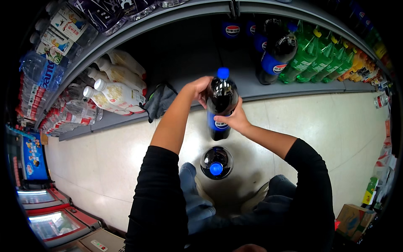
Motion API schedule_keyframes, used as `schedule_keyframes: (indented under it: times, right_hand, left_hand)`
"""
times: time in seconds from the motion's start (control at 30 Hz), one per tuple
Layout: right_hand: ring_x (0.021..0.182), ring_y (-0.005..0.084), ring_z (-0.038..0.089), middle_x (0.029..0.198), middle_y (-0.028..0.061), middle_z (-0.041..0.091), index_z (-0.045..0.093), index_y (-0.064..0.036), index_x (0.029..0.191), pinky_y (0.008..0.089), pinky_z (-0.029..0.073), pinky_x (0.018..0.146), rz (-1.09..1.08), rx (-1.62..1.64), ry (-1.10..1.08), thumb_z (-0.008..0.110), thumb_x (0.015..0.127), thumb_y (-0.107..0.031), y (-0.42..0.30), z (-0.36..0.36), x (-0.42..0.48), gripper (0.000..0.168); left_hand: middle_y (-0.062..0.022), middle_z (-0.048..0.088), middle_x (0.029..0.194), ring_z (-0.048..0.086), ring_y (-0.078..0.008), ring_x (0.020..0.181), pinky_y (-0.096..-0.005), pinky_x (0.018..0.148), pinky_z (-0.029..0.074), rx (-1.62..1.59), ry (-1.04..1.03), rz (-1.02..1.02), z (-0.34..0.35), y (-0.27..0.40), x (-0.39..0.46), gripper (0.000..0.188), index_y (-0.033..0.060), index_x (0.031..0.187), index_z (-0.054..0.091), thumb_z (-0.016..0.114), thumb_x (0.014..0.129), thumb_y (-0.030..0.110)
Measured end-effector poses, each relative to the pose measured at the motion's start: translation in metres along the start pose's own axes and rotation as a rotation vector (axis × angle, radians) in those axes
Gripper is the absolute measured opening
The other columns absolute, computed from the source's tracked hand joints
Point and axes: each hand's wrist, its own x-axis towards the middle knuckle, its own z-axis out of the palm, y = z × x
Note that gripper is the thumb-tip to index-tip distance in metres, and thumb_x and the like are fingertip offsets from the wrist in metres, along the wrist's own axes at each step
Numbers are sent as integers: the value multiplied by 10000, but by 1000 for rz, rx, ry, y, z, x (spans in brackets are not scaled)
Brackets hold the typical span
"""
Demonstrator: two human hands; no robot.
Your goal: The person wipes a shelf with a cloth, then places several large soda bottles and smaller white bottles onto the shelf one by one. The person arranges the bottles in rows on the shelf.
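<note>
A large plastic Pepsi cola bottle (223, 97) with a blue cap is held off the floor in front of the shelf, its base towards me. My right hand (236, 119) grips its right side, the thumb across the blue label. Against the bottle's upper left side is my left hand (202, 90), its fingers partly hidden behind the bottle. A second cola bottle (217, 157) with a blue cap stands upright on the pale floor between my feet. More cola bottles (277, 56) stand on the bottom shelf, ahead and to the right.
The grey bottom shelf (252, 89) carries green soda bottles (307, 60) on the right and white bottles (118, 91) on the left. A dark grey cloth (160, 99) hangs over its edge. Chest freezers (56, 223) stand at lower left, a cardboard box (354, 220) at lower right.
</note>
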Motion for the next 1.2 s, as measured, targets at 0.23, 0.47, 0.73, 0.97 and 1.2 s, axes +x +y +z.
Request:
schedule_keyframes:
  times: [0.23,0.47,0.73,0.97,1.2]
  right_hand:
    - [1133,214,372,1210,140,373,155,-18,1225,334,302,962,-163,-108,111,827,519,-188,-74,-44,15,989]
    - [1154,255,373,1231,181,354,67,-4,1273,331,312,962,-306,-153,183,808,523,-156,-93,-71,44,1065]
    - [1142,252,389,1230,179,357,64,-3,1277,320,324,954,-289,-190,235,808,522,-158,-64,-81,66,1071]
    - [1140,253,395,1245,182,344,36,-8,1290,327,332,952,-269,-118,228,806,522,-143,-57,-91,80,1095]
    - [1174,311,333,1273,227,274,34,6,1312,349,300,974,-352,-244,318,795,545,-237,-20,-89,90,1108]
  left_hand:
    - [-203,609,853,594,-358,819,-496,673,482,124,122,252,25,72,-40,500,70,1044,522,234,830,419]
    - [-87,583,806,594,-243,675,-446,620,491,17,280,490,39,108,-44,287,109,920,522,337,822,305]
    - [-35,547,669,556,-166,582,-334,526,458,-90,305,537,33,105,5,221,148,792,496,337,835,296]
    - [-35,559,683,553,-157,581,-318,572,444,-152,363,627,44,109,11,293,116,876,525,350,858,351]
    - [-69,579,850,545,-184,765,-345,752,413,-311,372,702,36,96,21,430,88,1018,526,323,864,434]
